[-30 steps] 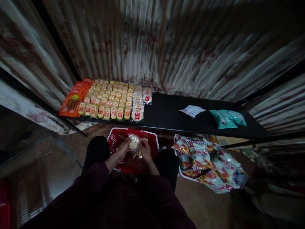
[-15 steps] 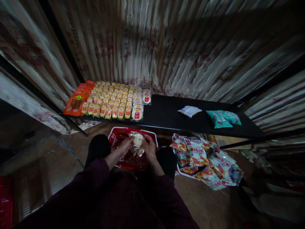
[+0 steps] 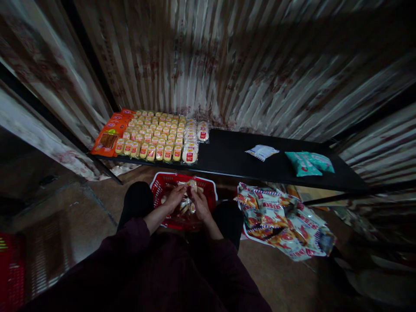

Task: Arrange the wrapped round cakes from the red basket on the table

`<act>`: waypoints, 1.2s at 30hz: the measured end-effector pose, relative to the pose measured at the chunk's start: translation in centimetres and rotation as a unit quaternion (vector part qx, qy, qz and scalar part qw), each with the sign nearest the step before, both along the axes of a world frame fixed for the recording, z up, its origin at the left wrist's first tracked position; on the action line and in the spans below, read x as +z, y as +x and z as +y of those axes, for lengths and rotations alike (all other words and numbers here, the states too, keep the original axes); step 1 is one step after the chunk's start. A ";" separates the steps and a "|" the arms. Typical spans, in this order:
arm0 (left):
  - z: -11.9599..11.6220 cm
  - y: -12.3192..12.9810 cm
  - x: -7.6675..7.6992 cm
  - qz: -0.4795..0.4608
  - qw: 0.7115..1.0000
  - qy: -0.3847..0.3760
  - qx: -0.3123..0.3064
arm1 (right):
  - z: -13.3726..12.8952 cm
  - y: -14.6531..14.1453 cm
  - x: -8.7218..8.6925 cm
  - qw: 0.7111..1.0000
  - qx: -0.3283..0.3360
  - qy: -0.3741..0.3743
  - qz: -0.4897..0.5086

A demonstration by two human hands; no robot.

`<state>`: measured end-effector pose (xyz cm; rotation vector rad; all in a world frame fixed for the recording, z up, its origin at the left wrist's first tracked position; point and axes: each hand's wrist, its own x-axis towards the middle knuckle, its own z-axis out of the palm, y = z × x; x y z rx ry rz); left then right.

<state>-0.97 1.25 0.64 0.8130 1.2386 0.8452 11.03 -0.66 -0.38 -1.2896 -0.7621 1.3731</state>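
Between my knees stands a red basket (image 3: 156, 190) with a white rim and several wrapped round cakes (image 3: 184, 205) inside. My left hand (image 3: 175, 197) and my right hand (image 3: 199, 203) are over it, both closed on one wrapped round cake (image 3: 192, 184), which their fingers partly cover. On the black shelf (image 3: 227, 149) in front, several small yellow wrapped cakes (image 3: 155, 134) lie in rows, with white round cakes (image 3: 190, 153) along their right side. An orange packet (image 3: 110, 133) lies at the left end of the shelf.
A white packet (image 3: 262, 152) and teal packets (image 3: 303, 164) lie on the right part of the shelf. Below, right of my knee, a basket is heaped with snack bags (image 3: 276, 214). Another red basket (image 3: 11, 268) is at the lower left. A pleated curtain (image 3: 201, 56) hangs behind.
The wrapped cake between my hands has tilted and my fingers now cover more of it. My hands have drawn closer together. The view has shifted slightly.
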 end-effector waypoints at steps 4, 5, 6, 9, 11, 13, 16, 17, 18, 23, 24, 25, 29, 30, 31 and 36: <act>-0.1 0.3 -1.1 0.043 0.998 0.028 0.023 | 0.2 -0.1 -1.0 0.987 -0.087 -0.044 0.127; -0.1 0.4 -1.2 0.045 0.998 0.033 0.033 | 0.2 0.0 -1.1 0.984 -0.093 -0.047 0.145; -0.1 0.4 -1.4 0.046 0.998 0.035 0.038 | 0.2 0.0 -1.1 0.982 -0.094 -0.049 0.157; 0.1 0.5 -1.6 0.059 0.997 0.037 0.039 | 0.1 0.2 -0.8 0.980 -0.091 -0.052 0.169; 0.3 0.4 -1.6 0.076 0.995 0.043 0.046 | -0.1 0.2 -0.6 0.979 -0.092 -0.060 0.171; 0.5 0.2 -1.6 0.091 0.993 0.045 0.062 | -0.2 0.1 -0.4 0.977 -0.102 -0.069 0.175; 0.7 0.1 -1.3 0.086 0.993 0.025 0.071 | -0.3 -0.1 -0.3 0.973 -0.116 -0.074 0.185; 0.7 0.1 -1.1 0.072 0.995 0.015 0.063 | -0.3 -0.2 -0.3 0.972 -0.117 -0.075 0.189; 0.7 0.1 -1.0 0.055 0.997 0.007 0.055 | -0.3 -0.2 -0.2 0.971 -0.117 -0.074 0.193; 0.3 0.3 -0.7 0.010 0.997 -0.002 0.071 | -0.3 0.1 0.1 0.974 -0.088 -0.069 0.197; 0.3 0.3 -0.7 0.009 0.997 0.001 0.082 | -0.3 0.2 0.1 0.975 -0.080 -0.068 0.195; 0.3 0.3 -0.7 0.008 0.996 0.005 0.091 | -0.3 0.4 0.1 0.976 -0.075 -0.067 0.193; 0.7 0.5 -0.5 0.002 0.991 0.035 0.129 | -0.2 1.0 -0.2 0.977 -0.073 -0.065 0.188; 0.8 0.6 -0.4 -0.001 0.990 0.043 0.136 | -0.1 1.1 -0.2 0.977 -0.075 -0.064 0.186; 0.9 0.7 -0.3 -0.004 0.989 0.051 0.142 | -0.1 1.2 -0.3 0.978 -0.076 -0.060 0.184; 1.2 1.0 0.5 -0.009 0.987 0.078 0.142 | 0.3 1.6 -0.2 0.979 -0.072 -0.038 0.185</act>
